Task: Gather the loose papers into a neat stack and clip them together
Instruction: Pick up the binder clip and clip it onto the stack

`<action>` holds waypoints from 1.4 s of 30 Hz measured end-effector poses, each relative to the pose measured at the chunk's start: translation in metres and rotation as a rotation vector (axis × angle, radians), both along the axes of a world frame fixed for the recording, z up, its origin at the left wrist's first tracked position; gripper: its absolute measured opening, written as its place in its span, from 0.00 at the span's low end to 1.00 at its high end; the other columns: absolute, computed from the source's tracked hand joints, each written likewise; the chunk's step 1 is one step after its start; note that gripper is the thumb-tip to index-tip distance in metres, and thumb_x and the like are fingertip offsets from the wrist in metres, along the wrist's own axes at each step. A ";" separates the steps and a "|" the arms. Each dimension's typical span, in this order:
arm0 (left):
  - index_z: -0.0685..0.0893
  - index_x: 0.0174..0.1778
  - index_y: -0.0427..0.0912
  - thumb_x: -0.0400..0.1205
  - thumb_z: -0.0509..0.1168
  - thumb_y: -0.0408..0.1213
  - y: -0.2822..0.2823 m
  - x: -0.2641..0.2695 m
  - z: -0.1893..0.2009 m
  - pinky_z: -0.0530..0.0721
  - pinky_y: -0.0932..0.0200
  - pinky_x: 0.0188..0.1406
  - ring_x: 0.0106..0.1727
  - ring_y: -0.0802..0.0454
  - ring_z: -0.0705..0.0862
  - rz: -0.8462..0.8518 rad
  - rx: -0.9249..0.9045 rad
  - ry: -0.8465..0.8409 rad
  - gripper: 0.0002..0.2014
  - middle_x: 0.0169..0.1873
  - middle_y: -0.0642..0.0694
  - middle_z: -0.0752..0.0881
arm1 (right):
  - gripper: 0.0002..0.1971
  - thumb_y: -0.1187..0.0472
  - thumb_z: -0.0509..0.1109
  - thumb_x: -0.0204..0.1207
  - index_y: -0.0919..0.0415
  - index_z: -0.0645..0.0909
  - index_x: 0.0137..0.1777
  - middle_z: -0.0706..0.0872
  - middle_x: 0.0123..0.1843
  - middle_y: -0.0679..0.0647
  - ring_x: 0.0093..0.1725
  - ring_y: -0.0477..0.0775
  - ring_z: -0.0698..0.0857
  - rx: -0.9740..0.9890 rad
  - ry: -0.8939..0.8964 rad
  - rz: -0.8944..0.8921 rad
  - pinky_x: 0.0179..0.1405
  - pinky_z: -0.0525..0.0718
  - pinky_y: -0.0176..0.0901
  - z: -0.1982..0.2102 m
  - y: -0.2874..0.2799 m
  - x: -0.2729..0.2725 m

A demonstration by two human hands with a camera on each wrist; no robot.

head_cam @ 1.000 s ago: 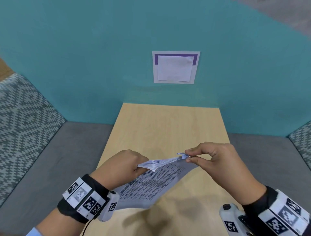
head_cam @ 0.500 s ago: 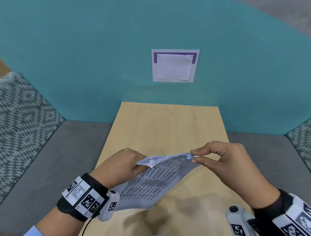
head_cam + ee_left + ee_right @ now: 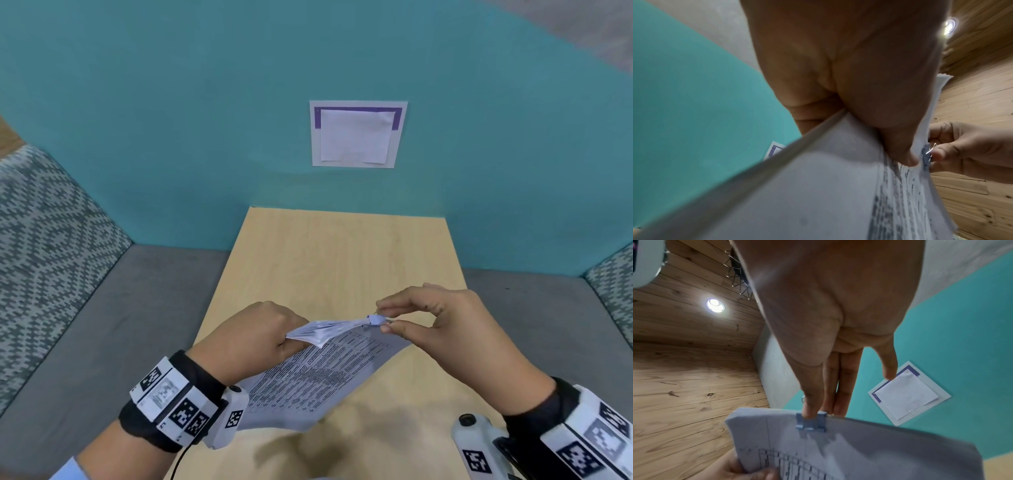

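Note:
A stack of printed papers hangs tilted above the wooden table. My left hand grips its near-left edge, thumb on top; the left wrist view shows the sheets under that thumb. A small pale-blue binder clip sits on the stack's far edge near a corner. My right hand pinches the clip's wire handles between thumb and index finger. In the right wrist view the clip bites over the paper edge. The left wrist view shows the clip with a wire handle raised.
A teal partition wall rises behind the table, with a white card with a purple band stuck on it. Grey bench seats flank the table, with patterned cushions at the outer sides.
My right hand has shifted slightly right with the clip, and its thumb and index finger have spread a little. The left hand and the stack have barely moved.

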State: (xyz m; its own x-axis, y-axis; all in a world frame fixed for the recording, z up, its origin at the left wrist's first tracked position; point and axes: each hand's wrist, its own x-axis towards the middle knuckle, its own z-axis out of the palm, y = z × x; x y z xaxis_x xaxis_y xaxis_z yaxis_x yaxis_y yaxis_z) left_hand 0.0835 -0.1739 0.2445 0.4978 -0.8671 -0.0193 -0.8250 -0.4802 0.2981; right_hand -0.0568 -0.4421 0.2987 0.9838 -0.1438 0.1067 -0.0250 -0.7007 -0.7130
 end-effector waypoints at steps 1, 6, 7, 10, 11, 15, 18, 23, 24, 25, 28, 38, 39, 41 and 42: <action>0.94 0.54 0.47 0.85 0.48 0.63 0.001 -0.001 0.000 0.69 0.60 0.32 0.35 0.52 0.83 0.000 -0.015 0.011 0.32 0.33 0.51 0.88 | 0.13 0.55 0.85 0.73 0.37 0.92 0.53 0.92 0.49 0.25 0.56 0.32 0.90 -0.003 0.011 0.018 0.66 0.80 0.32 0.001 0.000 0.000; 0.85 0.54 0.61 0.86 0.66 0.66 0.002 -0.009 0.000 0.68 0.62 0.26 0.25 0.54 0.74 0.127 -0.139 0.235 0.14 0.24 0.54 0.81 | 0.27 0.52 0.87 0.70 0.32 0.84 0.67 0.94 0.50 0.32 0.59 0.27 0.88 0.071 0.043 0.042 0.61 0.76 0.18 -0.003 0.004 -0.004; 0.89 0.52 0.51 0.83 0.63 0.73 0.002 -0.009 -0.004 0.73 0.56 0.29 0.26 0.51 0.76 0.177 -0.140 0.270 0.27 0.25 0.49 0.82 | 0.22 0.52 0.87 0.69 0.35 0.88 0.61 0.94 0.49 0.32 0.57 0.28 0.88 0.062 0.045 0.027 0.58 0.78 0.19 -0.007 0.004 -0.004; 0.92 0.54 0.42 0.76 0.65 0.78 0.003 -0.010 -0.010 0.86 0.53 0.39 0.33 0.53 0.86 0.294 -0.127 0.504 0.38 0.31 0.49 0.90 | 0.07 0.57 0.85 0.72 0.43 0.93 0.45 0.94 0.44 0.32 0.50 0.36 0.91 0.056 0.019 -0.006 0.49 0.80 0.22 -0.018 0.006 -0.002; 0.93 0.57 0.48 0.77 0.70 0.73 0.003 -0.011 -0.009 0.91 0.53 0.48 0.41 0.58 0.92 0.299 -0.133 0.558 0.32 0.39 0.54 0.94 | 0.06 0.58 0.84 0.73 0.45 0.93 0.44 0.94 0.43 0.33 0.49 0.37 0.91 0.065 0.009 -0.003 0.48 0.80 0.22 -0.021 0.007 -0.002; 0.86 0.69 0.59 0.80 0.80 0.55 -0.003 -0.021 0.009 0.87 0.54 0.66 0.64 0.66 0.88 0.202 -0.425 0.172 0.22 0.64 0.65 0.89 | 0.02 0.53 0.80 0.76 0.46 0.91 0.47 0.93 0.44 0.37 0.50 0.40 0.89 0.001 -0.013 0.027 0.53 0.83 0.34 -0.031 0.017 -0.003; 0.86 0.70 0.56 0.82 0.79 0.49 -0.022 -0.032 0.017 0.80 0.45 0.78 0.68 0.51 0.88 -0.044 -0.407 -0.199 0.20 0.69 0.58 0.89 | 0.03 0.50 0.75 0.78 0.43 0.88 0.50 0.91 0.45 0.36 0.48 0.41 0.86 -0.122 -0.056 0.058 0.55 0.82 0.41 -0.036 0.024 -0.002; 0.90 0.63 0.61 0.84 0.74 0.39 -0.041 -0.038 0.018 0.73 0.39 0.85 0.54 0.58 0.91 -0.012 -0.399 -0.301 0.14 0.52 0.63 0.94 | 0.04 0.50 0.72 0.79 0.44 0.88 0.50 0.90 0.43 0.37 0.45 0.43 0.85 -0.203 -0.179 0.052 0.51 0.82 0.40 -0.031 0.028 0.002; 0.90 0.62 0.60 0.84 0.74 0.38 -0.043 -0.039 0.020 0.71 0.40 0.86 0.52 0.59 0.92 0.014 -0.408 -0.298 0.13 0.49 0.63 0.94 | 0.03 0.52 0.74 0.79 0.45 0.89 0.50 0.91 0.43 0.37 0.45 0.43 0.86 -0.210 -0.193 0.036 0.52 0.82 0.40 -0.030 0.026 0.002; 0.88 0.62 0.59 0.84 0.74 0.39 -0.044 -0.039 0.021 0.69 0.42 0.87 0.50 0.59 0.92 0.042 -0.412 -0.289 0.13 0.47 0.62 0.94 | 0.03 0.53 0.76 0.79 0.46 0.89 0.50 0.91 0.44 0.37 0.45 0.44 0.86 -0.212 -0.198 0.023 0.52 0.83 0.42 -0.029 0.024 0.002; 0.85 0.62 0.58 0.85 0.73 0.45 -0.045 -0.039 0.022 0.69 0.47 0.87 0.42 0.59 0.92 0.105 -0.424 -0.278 0.11 0.39 0.60 0.94 | 0.03 0.51 0.75 0.80 0.46 0.89 0.51 0.91 0.44 0.38 0.46 0.46 0.87 -0.230 -0.201 0.023 0.53 0.84 0.45 -0.026 0.022 0.001; 0.91 0.53 0.61 0.79 0.62 0.75 -0.047 -0.035 0.035 0.69 0.47 0.84 0.54 0.64 0.89 0.188 -0.167 0.208 0.24 0.47 0.64 0.94 | 0.08 0.47 0.67 0.80 0.42 0.88 0.48 0.90 0.39 0.36 0.42 0.42 0.85 -0.365 -0.160 0.069 0.57 0.81 0.44 -0.019 0.023 -0.001; 0.92 0.51 0.60 0.78 0.64 0.75 -0.047 -0.033 0.037 0.76 0.48 0.78 0.51 0.62 0.89 0.207 -0.187 0.329 0.25 0.44 0.61 0.94 | 0.08 0.47 0.67 0.79 0.42 0.87 0.47 0.90 0.39 0.37 0.42 0.43 0.85 -0.365 -0.145 0.074 0.56 0.82 0.45 -0.019 0.023 -0.001; 0.94 0.47 0.54 0.81 0.67 0.71 -0.046 -0.029 0.037 0.85 0.45 0.63 0.45 0.59 0.90 0.232 -0.216 0.460 0.24 0.41 0.55 0.94 | 0.06 0.47 0.68 0.78 0.42 0.87 0.46 0.90 0.39 0.37 0.41 0.43 0.86 -0.367 -0.127 0.087 0.56 0.83 0.45 -0.018 0.024 0.000; 0.94 0.47 0.53 0.83 0.68 0.68 -0.047 -0.028 0.037 0.85 0.46 0.62 0.45 0.59 0.90 0.224 -0.202 0.440 0.22 0.40 0.55 0.95 | 0.07 0.47 0.68 0.78 0.41 0.87 0.46 0.90 0.39 0.37 0.41 0.43 0.86 -0.369 -0.121 0.088 0.56 0.84 0.44 -0.017 0.025 0.000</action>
State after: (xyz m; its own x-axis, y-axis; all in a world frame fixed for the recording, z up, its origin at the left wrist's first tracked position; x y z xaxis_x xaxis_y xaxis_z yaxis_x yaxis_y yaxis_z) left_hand 0.0559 -0.2210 0.2810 0.6539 -0.7483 -0.1115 -0.4848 -0.5276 0.6975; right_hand -0.0566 -0.4171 0.2815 0.9679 0.0106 0.2511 0.1156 -0.9059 -0.4074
